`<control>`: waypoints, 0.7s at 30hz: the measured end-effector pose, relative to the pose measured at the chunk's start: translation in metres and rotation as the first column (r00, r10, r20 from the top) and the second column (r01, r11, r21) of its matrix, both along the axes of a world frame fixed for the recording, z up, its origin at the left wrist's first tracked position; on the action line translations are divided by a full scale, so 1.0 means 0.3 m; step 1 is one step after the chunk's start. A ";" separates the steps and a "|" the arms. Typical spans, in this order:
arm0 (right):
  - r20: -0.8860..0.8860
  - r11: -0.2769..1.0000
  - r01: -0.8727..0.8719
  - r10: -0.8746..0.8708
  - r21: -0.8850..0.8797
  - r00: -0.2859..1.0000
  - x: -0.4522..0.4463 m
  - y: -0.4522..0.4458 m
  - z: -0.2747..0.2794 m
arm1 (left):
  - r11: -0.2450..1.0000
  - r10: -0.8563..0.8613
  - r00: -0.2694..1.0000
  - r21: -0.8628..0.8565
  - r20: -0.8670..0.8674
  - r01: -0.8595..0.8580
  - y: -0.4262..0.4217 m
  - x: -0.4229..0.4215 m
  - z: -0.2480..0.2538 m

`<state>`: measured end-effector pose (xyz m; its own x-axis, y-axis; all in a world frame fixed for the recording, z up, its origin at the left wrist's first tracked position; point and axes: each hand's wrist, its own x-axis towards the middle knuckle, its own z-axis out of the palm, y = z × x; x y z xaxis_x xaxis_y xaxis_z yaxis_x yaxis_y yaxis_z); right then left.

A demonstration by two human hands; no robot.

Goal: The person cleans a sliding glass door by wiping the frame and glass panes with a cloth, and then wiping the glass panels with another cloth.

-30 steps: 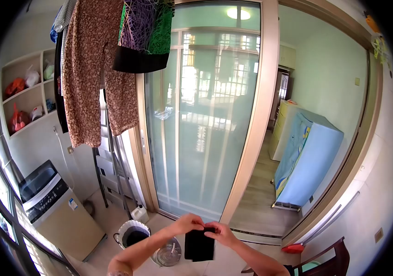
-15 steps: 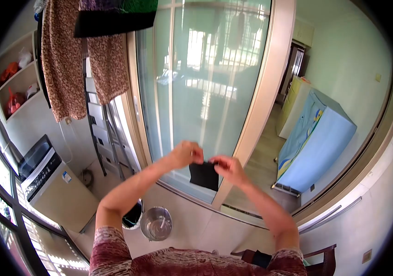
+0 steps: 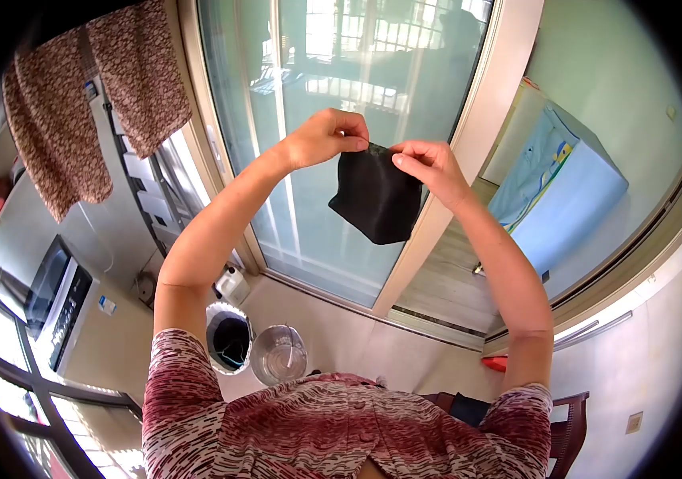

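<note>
A small black cloth point(image 3: 377, 195) hangs between my two hands in front of the glass sliding door point(image 3: 317, 231). My left hand point(image 3: 329, 138) pinches its upper left corner, thumb against the fingers. At the upper right corner, my right hand point(image 3: 430, 166) grips the fabric the same way. Both arms are stretched out and raised. Below them on the floor stand a white basket point(image 3: 247, 363) with dark contents and a metal basin point(image 3: 279, 355).
Patterned trousers point(image 3: 57, 120) hang at upper left, before a folding ladder point(image 3: 145, 188). A washing machine point(image 3: 101, 335) stands at left, with a white jug point(image 3: 233, 286) nearer the door. At lower right are a wooden chair point(image 3: 572, 431) and a red object point(image 3: 495, 363).
Both hands have risen with the black cloth, which now hangs higher against the glass. The view has tilted downward, showing more of the patterned shirt.
</note>
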<state>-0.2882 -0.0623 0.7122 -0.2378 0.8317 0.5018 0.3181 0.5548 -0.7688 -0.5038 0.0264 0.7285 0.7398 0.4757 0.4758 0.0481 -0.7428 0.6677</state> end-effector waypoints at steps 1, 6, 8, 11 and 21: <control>-0.007 1.000 0.010 -0.010 0.006 1.000 0.010 0.022 0.003 | 1.000 -0.017 1.000 -0.004 -0.001 0.017 0.022 -0.002 0.010; -0.031 0.997 0.072 -0.071 0.012 0.997 0.064 0.101 0.032 | 0.999 -0.040 0.992 -0.005 0.122 0.041 0.133 0.021 0.035; -0.082 0.997 0.040 -0.035 0.064 0.996 0.070 0.144 0.019 | 0.998 -0.062 0.984 0.025 0.170 0.058 0.155 0.039 0.047; -0.080 0.998 0.070 -0.069 0.008 0.994 0.073 0.147 0.043 | 0.993 0.012 0.977 0.109 0.213 -0.036 0.192 0.083 0.059; 0.099 0.887 0.295 -0.350 0.356 0.932 0.232 0.273 0.129 | 0.916 0.136 0.960 0.339 0.246 -0.216 0.272 0.165 0.129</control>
